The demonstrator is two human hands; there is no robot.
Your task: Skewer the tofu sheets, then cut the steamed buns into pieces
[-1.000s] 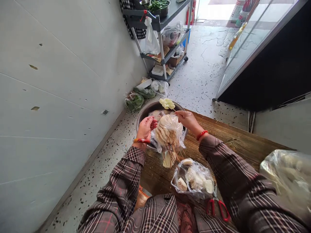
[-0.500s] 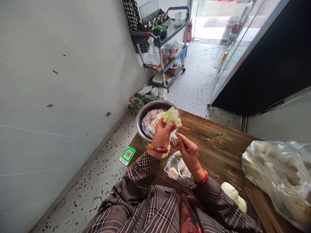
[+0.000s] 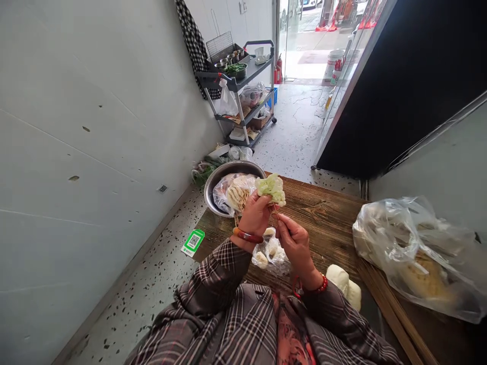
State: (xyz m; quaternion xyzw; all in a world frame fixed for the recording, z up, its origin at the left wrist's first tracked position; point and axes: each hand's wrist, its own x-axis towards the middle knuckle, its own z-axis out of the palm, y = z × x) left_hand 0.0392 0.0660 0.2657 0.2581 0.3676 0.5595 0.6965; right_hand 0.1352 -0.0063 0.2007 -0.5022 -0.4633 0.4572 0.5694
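Observation:
Pale green cauliflower pieces (image 3: 271, 188) are gripped in my left hand (image 3: 255, 215), its fingers wrapped round their lower side. Just to the right and below, my right hand (image 3: 296, 243) pinches thin wooden skewers (image 3: 275, 213) that run up to the cauliflower. A steel bowl (image 3: 211, 194) behind my left hand holds a clear plastic bag and skewered pale slices (image 3: 238, 191). Below my hands, an open plastic bag with whitish pieces (image 3: 271, 253) lies on the dark wooden table (image 3: 323, 208).
Large plastic bag (image 3: 414, 253) and white rounded pieces (image 3: 342, 284) sit at the right, near wooden strips (image 3: 395, 314). A green QR card (image 3: 193, 242) is at the table's left edge. Beyond stand a loaded cart (image 3: 243, 91) and bagged vegetables (image 3: 203, 172).
The view has shifted, so the cart and large bag appear further left. My right hand's fingertips have come closer under the cauliflower, and more of the skewered slices in the bowl shows.

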